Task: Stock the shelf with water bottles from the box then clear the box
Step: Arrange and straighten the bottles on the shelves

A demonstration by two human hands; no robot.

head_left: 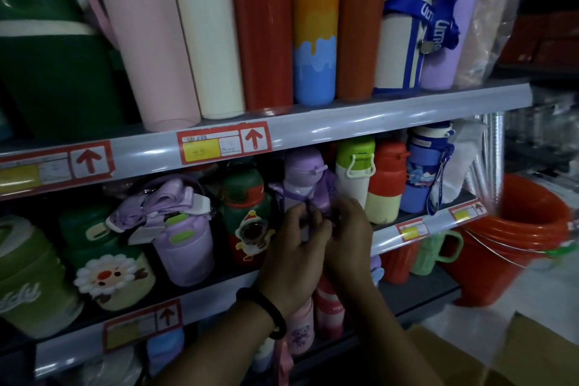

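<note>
Black elastic band at its wrist, the left hand (294, 247) reaches up from the lower left, back turned to the camera and fingers curled inward. The right hand (347, 236) comes in from the lower right and meets it, knuckle to knuckle. Both close narrowly on the front of a lilac plastic water bottle (305, 172) with a lilac carry strap, which stands upright near the front edge of the grey metal middle shelf (213, 298).

Both hands cover the bottle's lower half, and the fingertips are blurred, so I cannot tell whether they pinch the strap or the body. The forearms hide parts of the pink bottles (300, 329) on the shelf below. A brown cardboard box (539, 351) sits at the lower right corner of the view, cut off by the frame and too smeared to show its contents.

The lilac bottle is wedged between a green-and-red bottle with a cartoon figure (247, 216) on its left and a white bottle with a lime-green lid (355, 172) on its right, both just beside it. The upper shelf's rail hangs close above its cap. Stacked orange-red plastic buckets (517, 229) stand past the shelf's right end.
</note>
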